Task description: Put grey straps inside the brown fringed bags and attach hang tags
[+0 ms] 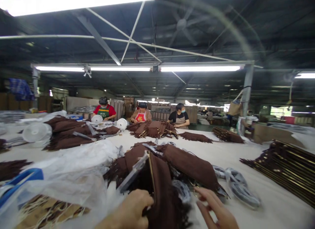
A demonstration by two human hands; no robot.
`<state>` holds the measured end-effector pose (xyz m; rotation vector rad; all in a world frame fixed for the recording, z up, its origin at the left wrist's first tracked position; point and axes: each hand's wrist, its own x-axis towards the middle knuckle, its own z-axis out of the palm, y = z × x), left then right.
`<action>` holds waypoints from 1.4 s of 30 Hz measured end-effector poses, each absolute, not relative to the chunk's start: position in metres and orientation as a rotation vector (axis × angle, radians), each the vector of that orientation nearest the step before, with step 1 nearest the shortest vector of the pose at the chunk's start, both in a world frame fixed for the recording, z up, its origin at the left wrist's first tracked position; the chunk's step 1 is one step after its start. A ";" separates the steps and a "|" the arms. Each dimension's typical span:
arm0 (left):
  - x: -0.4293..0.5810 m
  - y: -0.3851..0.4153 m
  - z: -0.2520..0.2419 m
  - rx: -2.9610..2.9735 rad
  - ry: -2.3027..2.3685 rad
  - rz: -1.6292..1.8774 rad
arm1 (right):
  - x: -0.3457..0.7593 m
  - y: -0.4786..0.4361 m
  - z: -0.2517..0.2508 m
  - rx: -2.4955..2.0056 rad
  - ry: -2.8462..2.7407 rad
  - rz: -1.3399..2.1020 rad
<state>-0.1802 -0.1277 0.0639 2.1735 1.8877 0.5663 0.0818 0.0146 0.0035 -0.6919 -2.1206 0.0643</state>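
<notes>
My left hand [134, 209] is closed on the edge of a dark brown fringed bag [161, 183], which stands tilted with a thin gold-coloured rim along its opening. To the right of that bag is my right hand [216, 209], its fingers bent and apart. A small gold-coloured piece [195, 191] shows at its fingertips; whether they touch it I cannot tell. Just beyond my hands lies a heap of similar brown bags [189, 161]. Grey plastic-wrapped coils [240, 186] lie on the table to the right, and a wrapped grey strip [134, 171] leans beside the held bag.
A clear plastic bag [56, 202] with brown tags and pale strings is at front left, beside a blue tape dispenser [22, 183]. Stacked gold-edged brown bags [283, 171] fill the right side. Several people sit across the white table [231, 156], near more brown piles [155, 129].
</notes>
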 end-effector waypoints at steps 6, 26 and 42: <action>-0.157 -0.149 0.038 2.426 1.872 0.105 | 0.015 -0.011 0.080 -0.676 -2.816 -0.067; -0.229 -0.150 0.075 2.567 2.350 0.315 | 0.105 -0.059 0.105 -0.635 -2.525 -0.790; -0.092 -0.155 0.024 2.192 1.954 0.177 | 0.118 -0.098 0.020 -1.077 -2.744 -0.037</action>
